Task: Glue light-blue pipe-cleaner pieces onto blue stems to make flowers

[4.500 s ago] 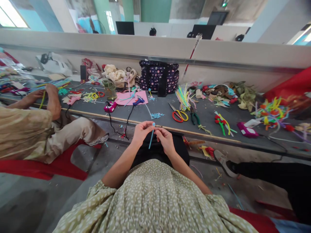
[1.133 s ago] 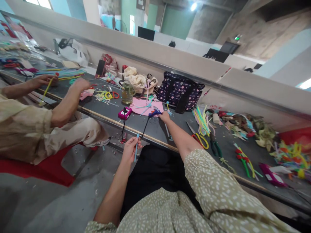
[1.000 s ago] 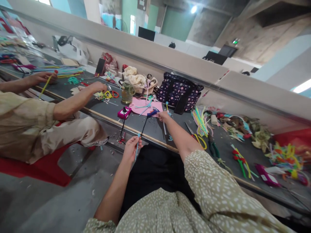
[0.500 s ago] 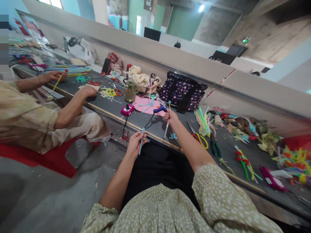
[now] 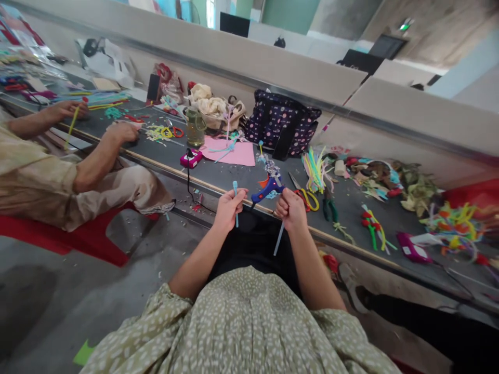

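Note:
My left hand point(image 5: 229, 209) pinches a short light-blue pipe cleaner point(image 5: 236, 193), held upright with its thicker end at the top. My right hand point(image 5: 292, 209) is closed round the back end of a blue glue gun point(image 5: 270, 188), over the front edge of the table. Below that hand a pale glue stick point(image 5: 278, 240) sticks out. The gun's orange trigger points left, and its nozzle area blurs into the clutter behind. A small gap separates the gun from my left hand. Yellow-handled scissors point(image 5: 311, 200) lie just beyond my right hand.
Behind are a pink sheet point(image 5: 239, 151), a dotted bag point(image 5: 265, 117), a drink jar point(image 5: 195, 132) and a magenta box point(image 5: 191, 158) with a black cord. Pliers point(image 5: 329, 205) and a pipe-cleaner bundle point(image 5: 316, 171) lie right. On the left a co-worker's hands point(image 5: 122, 133) handle yellow pieces.
My right hand has brought the glue gun off the pink sheet, toward me. My left hand has risen slightly rightward with the blue pipe cleaner. The view has tilted down.

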The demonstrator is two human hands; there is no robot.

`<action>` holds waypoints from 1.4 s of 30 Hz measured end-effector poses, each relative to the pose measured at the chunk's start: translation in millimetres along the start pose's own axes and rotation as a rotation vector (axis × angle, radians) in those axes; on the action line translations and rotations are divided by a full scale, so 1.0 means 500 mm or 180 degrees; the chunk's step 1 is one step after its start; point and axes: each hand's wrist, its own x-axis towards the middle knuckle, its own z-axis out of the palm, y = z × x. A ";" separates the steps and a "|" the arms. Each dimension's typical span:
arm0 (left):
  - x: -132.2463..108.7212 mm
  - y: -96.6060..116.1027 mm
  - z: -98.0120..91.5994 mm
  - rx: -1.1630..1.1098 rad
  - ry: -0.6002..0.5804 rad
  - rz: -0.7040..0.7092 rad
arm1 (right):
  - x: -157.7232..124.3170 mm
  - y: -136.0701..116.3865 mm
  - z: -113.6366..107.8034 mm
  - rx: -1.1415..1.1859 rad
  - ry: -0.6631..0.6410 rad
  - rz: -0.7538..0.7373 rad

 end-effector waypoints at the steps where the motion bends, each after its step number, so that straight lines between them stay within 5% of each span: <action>1: -0.010 -0.003 0.012 0.0133 -0.0074 0.0020 | -0.021 0.002 -0.001 -0.0011 0.0025 -0.0092; 10: -0.060 -0.022 0.075 0.1532 -0.0631 0.0305 | -0.095 0.004 -0.033 -0.0072 0.0127 -0.0355; 15: -0.065 -0.060 0.087 0.1481 -0.0468 0.0294 | -0.097 0.001 -0.056 -0.0674 0.0288 -0.0583; 17: -0.069 -0.073 0.093 0.1419 -0.0355 0.0297 | -0.105 -0.004 -0.060 -0.1449 0.0485 -0.0947; 20: -0.073 -0.082 0.100 0.1352 -0.0270 0.0319 | -0.132 -0.010 -0.058 -0.2794 0.1125 -0.2096; 23: -0.075 -0.082 0.102 0.1274 -0.0199 0.0390 | -0.167 0.000 -0.050 -0.2990 0.1427 -0.2731; 28: -0.087 -0.075 0.108 0.1126 -0.0144 0.0542 | -0.181 0.040 -0.041 -0.2161 0.0783 -0.1719; 34: -0.112 -0.078 0.116 0.1099 -0.0560 0.0219 | -0.145 0.056 -0.024 -0.0408 0.0496 -0.0840; 42: -0.153 -0.062 0.129 0.0960 -0.1164 0.0013 | -0.169 0.050 -0.008 -0.0372 0.0806 -0.1275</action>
